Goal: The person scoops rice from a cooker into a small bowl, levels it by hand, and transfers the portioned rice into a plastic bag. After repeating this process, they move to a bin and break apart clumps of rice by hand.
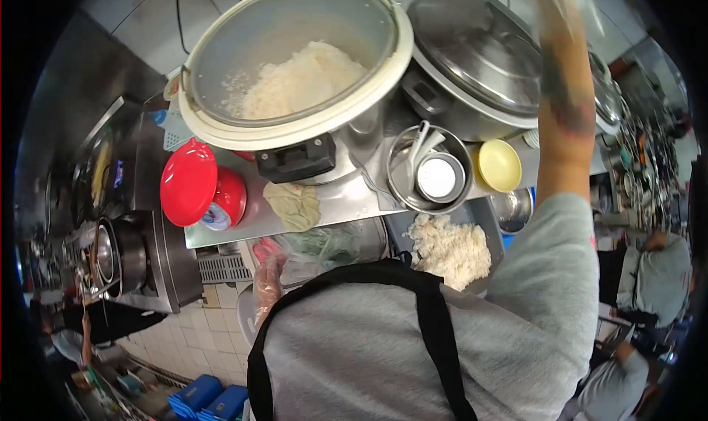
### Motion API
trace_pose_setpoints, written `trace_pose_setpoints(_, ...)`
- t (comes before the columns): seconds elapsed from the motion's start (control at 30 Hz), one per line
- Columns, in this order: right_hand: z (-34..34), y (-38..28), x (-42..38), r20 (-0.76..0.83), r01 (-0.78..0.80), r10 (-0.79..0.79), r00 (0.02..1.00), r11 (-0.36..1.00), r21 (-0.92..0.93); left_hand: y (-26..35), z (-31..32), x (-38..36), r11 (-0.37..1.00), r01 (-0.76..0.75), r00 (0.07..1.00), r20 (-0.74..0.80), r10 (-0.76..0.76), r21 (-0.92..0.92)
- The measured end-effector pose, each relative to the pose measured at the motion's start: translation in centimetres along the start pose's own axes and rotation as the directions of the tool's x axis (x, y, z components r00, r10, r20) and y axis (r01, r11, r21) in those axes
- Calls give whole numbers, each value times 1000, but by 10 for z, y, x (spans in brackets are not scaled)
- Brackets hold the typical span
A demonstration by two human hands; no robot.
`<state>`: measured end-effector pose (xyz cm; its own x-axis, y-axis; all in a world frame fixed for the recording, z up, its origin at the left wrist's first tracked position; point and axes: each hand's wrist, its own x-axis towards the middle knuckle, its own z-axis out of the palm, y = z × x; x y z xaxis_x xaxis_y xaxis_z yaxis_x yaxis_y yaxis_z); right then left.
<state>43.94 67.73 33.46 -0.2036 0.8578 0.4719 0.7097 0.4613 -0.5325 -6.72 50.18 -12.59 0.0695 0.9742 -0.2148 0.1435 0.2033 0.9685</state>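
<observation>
You seem mid-reach, needing clearance above the rice-cooker lid [466, 46], right hand [553, 2] at one o'clock, left hand [269, 279] at eight, openness and hold indiscernible.

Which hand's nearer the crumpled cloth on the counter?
Left. The left hand is just below the cloth in view; the right hand is much farther off, at upper right by the lidded pot.

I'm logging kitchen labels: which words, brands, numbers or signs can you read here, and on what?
None can be read.
Red tub: a pale patch, too blurred to tell whether it carries print.
Lit patch at far left: too small to read.
Green bag: no print can be made out.
</observation>
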Motion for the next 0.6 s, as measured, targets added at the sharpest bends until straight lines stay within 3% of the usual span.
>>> trace_pose_setpoints(0.03, 9, 5, -34, 95, 11, -6, 995, 999, -48, 0, 6, 5, 997, 10, 1000, 22, -8, -72)
trace_pose_setpoints(0.1, 39, 41, -105, 285, 39, -15, 958, 996, -81, 7, 11, 15, 963, -126, 982, 167, 86, 239)
trace_pose_setpoints(0.13, 58, 42, -125, 379, -27, 78, 922, 990, -139, 9, 14, 21, 902, -211, 962, 241, 125, 375)
trace_pose_setpoints(0.2, 94, 44, -165, 546, -113, 260, 797, 951, -288, 24, 25, 22, 745, -497, 854, 402, 330, 445)
trace_pose_setpoints(0.27, 143, 69, -201, 509, -140, 384, 770, 881, -452, 89, 36, 15, 485, -644, 762, 554, 336, 591)
trace_pose_setpoints(0.37, 194, 116, -239, 344, -153, 500, 794, 714, -684, 85, 47, 26, 830, -303, 885, 462, 63, 468)
trace_pose_setpoints(0.43, 204, 125, -251, 298, -141, 501, 812, 665, -733, 70, 50, 32, 840, -332, 858, 508, 80, 429)
trace_pose_setpoints(0.53, 206, 138, -268, 220, -160, 406, 887, 718, -677, 113, 66, 19, 865, -288, 835, 550, 17, 410)
trace_pose_setpoints(0.6, 205, 139, -275, 222, -188, 468, 856, 680, -708, 124, 70, 10, 880, -282, 801, 598, -3, 383)
